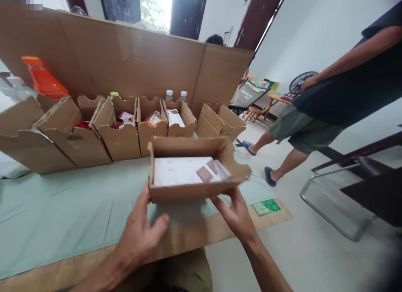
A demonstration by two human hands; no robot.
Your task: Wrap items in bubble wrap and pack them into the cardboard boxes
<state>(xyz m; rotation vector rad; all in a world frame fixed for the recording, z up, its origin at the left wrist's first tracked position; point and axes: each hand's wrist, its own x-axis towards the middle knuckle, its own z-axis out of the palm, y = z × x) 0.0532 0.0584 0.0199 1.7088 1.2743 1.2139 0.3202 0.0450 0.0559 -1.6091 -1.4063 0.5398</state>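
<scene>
Between my hands, lifted above the table, is an open-topped cardboard box (191, 195) with a wavy cut-out at its right end. Inside it lies a white box with brown squares (179, 170), and a clear, shiny piece (222, 170) shows at its right. My left hand (141, 233) grips the holder's lower left corner, thumb apart from the front wall. My right hand (234, 212) supports the lower right part, some fingers hidden beneath it. Behind stands a row of similar cardboard boxes (124, 143), several with packets inside.
A pale green cloth (78, 208) covers the table. A tall cardboard panel (135, 62) rises behind the row, with an orange bottle (47, 80) and clear bottles (169, 94) before it. At right, a person (342, 87) stands near a metal-framed chair (333, 212). A green card (266, 207) lies at the table's edge.
</scene>
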